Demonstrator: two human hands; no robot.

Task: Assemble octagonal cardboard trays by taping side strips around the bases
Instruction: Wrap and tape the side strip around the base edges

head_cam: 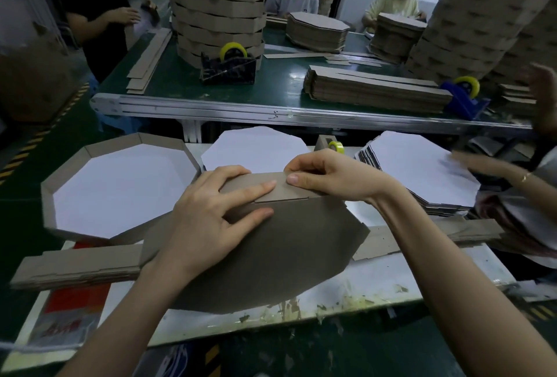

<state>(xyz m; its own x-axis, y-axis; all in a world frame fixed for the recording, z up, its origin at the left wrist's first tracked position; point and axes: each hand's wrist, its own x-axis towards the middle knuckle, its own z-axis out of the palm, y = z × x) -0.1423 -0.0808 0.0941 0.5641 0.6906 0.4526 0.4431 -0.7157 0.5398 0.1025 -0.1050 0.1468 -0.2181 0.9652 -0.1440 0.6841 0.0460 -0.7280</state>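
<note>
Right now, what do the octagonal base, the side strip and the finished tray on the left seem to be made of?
The octagonal base and side strip look like matte grey-brown cardboard, dull with clean-cut edges. The finished tray seems the same board, brown on its walls, with a smooth white facing inside, perhaps paper.

My brown octagonal cardboard base (286, 256) lies on the white worktable (376, 289), brown cardboard side strip (278, 192) along its far edge; finished octagonal cardboard tray (120, 192) to its left; stacked white octagonal bases (422, 165) right.
</note>
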